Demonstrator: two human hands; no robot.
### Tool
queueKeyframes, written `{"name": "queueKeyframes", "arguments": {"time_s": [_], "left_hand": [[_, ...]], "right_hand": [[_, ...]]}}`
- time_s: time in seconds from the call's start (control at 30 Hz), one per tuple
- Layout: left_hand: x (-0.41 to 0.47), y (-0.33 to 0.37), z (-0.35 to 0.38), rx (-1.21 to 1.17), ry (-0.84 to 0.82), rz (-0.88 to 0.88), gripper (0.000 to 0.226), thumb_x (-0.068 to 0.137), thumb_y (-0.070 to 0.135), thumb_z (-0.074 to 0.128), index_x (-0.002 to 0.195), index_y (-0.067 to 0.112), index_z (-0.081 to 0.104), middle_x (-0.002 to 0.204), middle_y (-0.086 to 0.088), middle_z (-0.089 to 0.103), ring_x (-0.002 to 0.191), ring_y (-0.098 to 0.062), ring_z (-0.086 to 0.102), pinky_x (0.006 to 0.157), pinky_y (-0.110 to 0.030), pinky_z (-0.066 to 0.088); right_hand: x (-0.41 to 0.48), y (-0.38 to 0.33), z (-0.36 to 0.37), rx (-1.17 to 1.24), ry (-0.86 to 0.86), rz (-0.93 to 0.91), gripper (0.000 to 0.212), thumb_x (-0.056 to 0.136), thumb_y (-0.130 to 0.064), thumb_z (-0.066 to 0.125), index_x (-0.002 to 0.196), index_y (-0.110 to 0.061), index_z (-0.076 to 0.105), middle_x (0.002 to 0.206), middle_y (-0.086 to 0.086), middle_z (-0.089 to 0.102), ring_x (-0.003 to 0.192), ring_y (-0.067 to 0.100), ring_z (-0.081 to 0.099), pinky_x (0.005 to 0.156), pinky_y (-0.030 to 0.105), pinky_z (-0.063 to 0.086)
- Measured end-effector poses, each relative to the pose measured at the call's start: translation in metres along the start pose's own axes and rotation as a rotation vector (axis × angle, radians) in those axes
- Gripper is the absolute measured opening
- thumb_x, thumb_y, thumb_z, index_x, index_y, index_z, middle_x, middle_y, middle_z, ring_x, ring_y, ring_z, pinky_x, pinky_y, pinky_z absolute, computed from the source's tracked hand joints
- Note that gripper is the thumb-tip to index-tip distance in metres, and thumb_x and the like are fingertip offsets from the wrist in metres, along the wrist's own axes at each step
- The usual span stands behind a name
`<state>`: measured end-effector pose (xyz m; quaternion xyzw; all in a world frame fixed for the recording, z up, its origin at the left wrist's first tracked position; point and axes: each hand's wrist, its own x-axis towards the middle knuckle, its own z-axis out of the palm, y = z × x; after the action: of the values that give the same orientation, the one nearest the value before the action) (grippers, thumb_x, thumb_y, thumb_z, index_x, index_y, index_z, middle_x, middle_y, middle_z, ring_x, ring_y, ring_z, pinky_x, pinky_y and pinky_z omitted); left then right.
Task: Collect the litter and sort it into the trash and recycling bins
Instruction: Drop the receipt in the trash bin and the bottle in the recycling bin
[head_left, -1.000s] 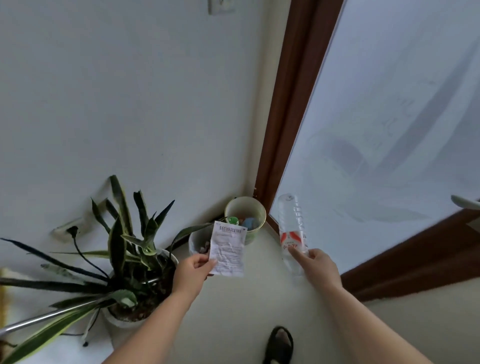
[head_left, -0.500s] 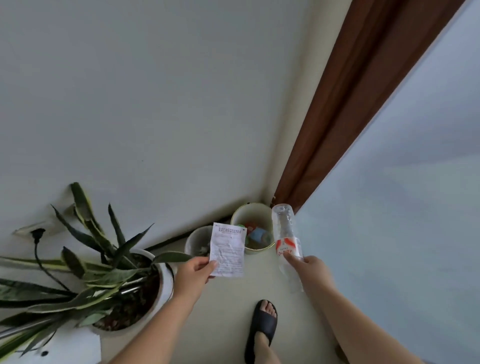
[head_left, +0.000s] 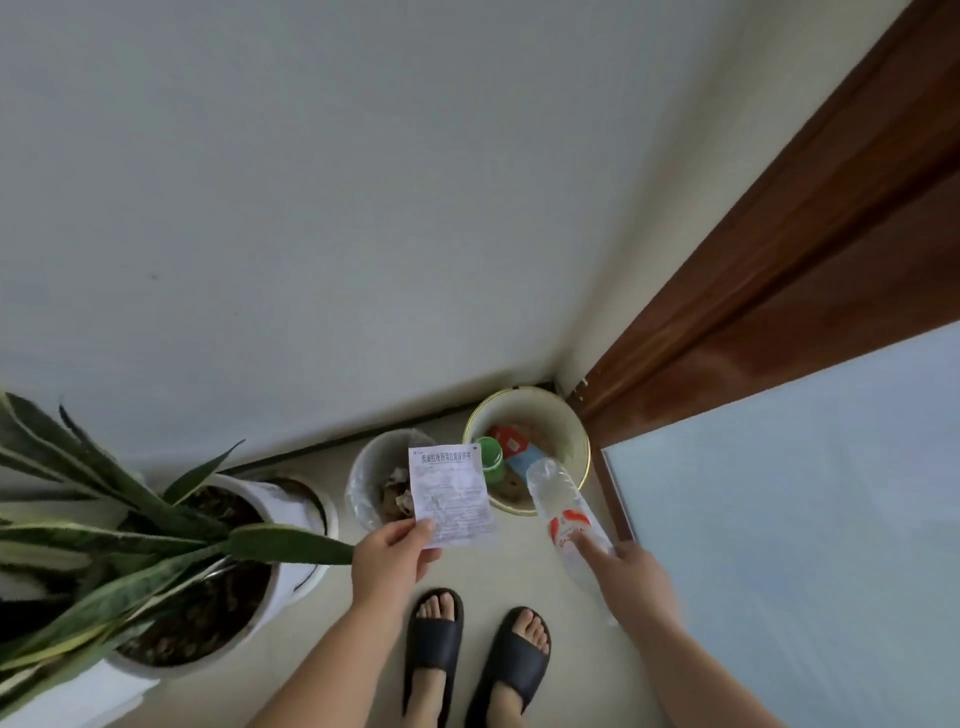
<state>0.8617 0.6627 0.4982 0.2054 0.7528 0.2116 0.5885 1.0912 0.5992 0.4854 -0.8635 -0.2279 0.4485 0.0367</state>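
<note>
Nearest us, our left hand (head_left: 387, 564) pinches a printed leaflet (head_left: 451, 496) and our right hand (head_left: 631, 577) clasps a clear bottle (head_left: 563, 512). Beyond, at twelve o'clock, stand the lined bin (head_left: 363, 478) and yellow bin (head_left: 579, 441); we judge it best to centre each item above its rim before release.

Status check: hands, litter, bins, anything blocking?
Left hand holds paper leaflet over the lined bin. Right hand grips plastic bottle at the yellow bin. Nothing dropped yet. Path clear; potted plant off left.
</note>
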Motion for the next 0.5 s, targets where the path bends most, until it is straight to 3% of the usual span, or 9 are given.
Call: {"name": "queueKeyframes", "arguments": {"time_s": [0.23,0.3,0.4,0.5], "left_hand": [[0.071,-0.019,0.001,-0.042,0.062,-0.089,0.004,0.086,0.009,0.064,0.089,0.009,0.064,0.082,-0.011,0.07,0.072,-0.023,0.068,0.061,-0.027,0.052],[0.087,-0.025,-0.002,-0.053,0.085,-0.118,0.004,0.086,0.008,0.064,0.085,0.011,0.063,0.081,-0.011,0.069,0.07,-0.023,0.068,0.06,-0.027,0.051],[0.106,-0.031,-0.008,-0.054,0.105,-0.15,0.005,0.085,0.009,0.065,0.082,0.012,0.063,0.082,-0.013,0.069,0.068,-0.023,0.068,0.061,-0.028,0.053],[0.119,-0.038,-0.014,-0.031,0.14,-0.179,0.004,0.085,0.011,0.065,0.081,0.01,0.065,0.08,-0.014,0.07,0.066,-0.022,0.068,0.057,-0.027,0.052]], "right_hand": [[0.097,-0.029,0.031,-0.103,0.074,-0.015,0.082,0.057,-0.081,0.041,0.096,-0.013,0.065,0.079,0.006,0.066,0.069,0.024,0.064,0.063,0.038,0.056],[0.117,-0.042,0.036,-0.126,0.081,-0.037,0.087,0.06,-0.081,0.041,0.108,-0.011,0.062,0.093,0.011,0.067,0.08,0.028,0.065,0.068,0.038,0.055],[0.133,-0.059,0.04,-0.141,0.113,-0.082,0.083,0.076,-0.07,0.047,0.136,-0.012,0.044,0.13,0.015,0.054,0.113,0.035,0.055,0.09,0.045,0.046],[0.138,-0.065,0.044,-0.177,0.145,-0.143,0.07,0.084,-0.06,0.049,0.135,-0.011,0.044,0.133,0.013,0.05,0.117,0.035,0.052,0.09,0.044,0.045]]}}
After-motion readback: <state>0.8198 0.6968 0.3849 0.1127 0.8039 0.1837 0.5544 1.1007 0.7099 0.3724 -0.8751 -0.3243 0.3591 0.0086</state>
